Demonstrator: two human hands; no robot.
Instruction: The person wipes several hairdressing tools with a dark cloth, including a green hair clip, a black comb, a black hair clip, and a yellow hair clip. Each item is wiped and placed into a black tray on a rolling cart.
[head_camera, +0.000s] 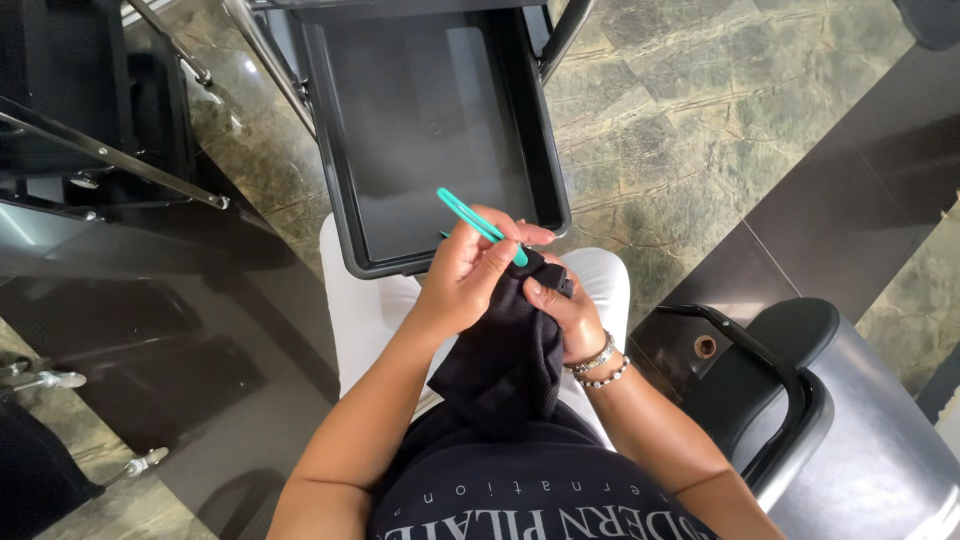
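Your left hand (468, 280) is closed around a slim teal tool (478, 224), a thin two-pronged piece slanting up toward the upper left of the frame, its lower end touching the black cloth (505, 350). That cloth is dark, soft and bunched, hanging over your lap at frame centre. Your right hand (562, 312) grips its top edge, fingers curled shut. A black tray (335, 150) sits above.

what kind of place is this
Probably a salon or beauty parlour, though that is not certain: a black trolley tray on a metal frame, a padded black chair, a polished stone floor, and a teal clip being wiped with a dark cloth.
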